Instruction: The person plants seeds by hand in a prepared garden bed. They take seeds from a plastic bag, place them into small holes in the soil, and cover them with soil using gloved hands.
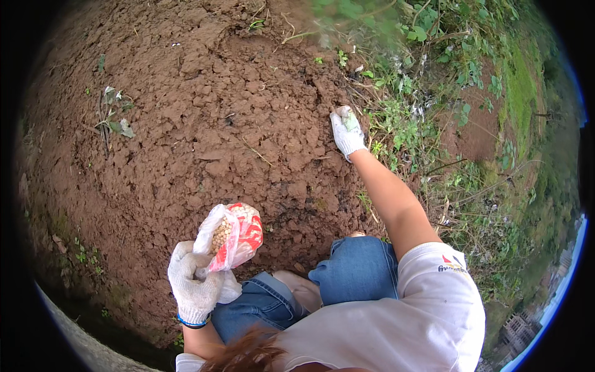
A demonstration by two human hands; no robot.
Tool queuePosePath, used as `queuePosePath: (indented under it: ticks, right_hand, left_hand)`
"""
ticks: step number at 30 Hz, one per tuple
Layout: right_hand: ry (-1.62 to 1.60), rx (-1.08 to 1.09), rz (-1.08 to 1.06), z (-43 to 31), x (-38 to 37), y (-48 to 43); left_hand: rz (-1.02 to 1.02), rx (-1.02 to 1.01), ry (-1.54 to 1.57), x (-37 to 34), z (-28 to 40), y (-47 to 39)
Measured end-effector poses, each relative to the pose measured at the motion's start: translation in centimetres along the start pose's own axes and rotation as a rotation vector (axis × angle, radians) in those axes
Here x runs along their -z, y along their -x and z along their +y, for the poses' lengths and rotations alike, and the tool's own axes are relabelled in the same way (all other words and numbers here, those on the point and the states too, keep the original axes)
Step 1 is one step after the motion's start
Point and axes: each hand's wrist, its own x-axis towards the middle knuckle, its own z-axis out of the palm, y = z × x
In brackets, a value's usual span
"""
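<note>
My left hand (194,281), in a white knit glove, grips the gathered top of a thin red-and-white plastic bag (239,237). Pale round seeds or beans (222,236) show through the bag's mouth. My right hand (347,128), also in a white knit glove with a greenish patch on it, reaches forward to the edge of the brown, clumpy soil (260,107), beside the weeds. Its fingertips are down at the soil and curled away from view; whether they hold anything is hidden.
Green weeds and dry stems (404,121) border the soil on the right. A wilted leafy sprig (114,121) lies on the soil at the left. My bent knees in denim (358,272) are close to the soil. A grey edge (88,339) runs along the lower left beside a dark gap.
</note>
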Motion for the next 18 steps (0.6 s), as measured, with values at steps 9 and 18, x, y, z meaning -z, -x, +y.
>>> queuePosePath:
  ticks: [9, 18]
  right_hand:
    - [0.342, -0.059, -0.284, -3.0, 2.8, 3.2]
    - [0.599, -0.017, -0.16, -5.5, -0.1, -3.1]
  left_hand:
    - [-0.023, 0.022, 0.007, 0.4, -0.1, 0.3]
    - [-0.031, 0.05, 0.034, 0.7, -0.1, 0.3]
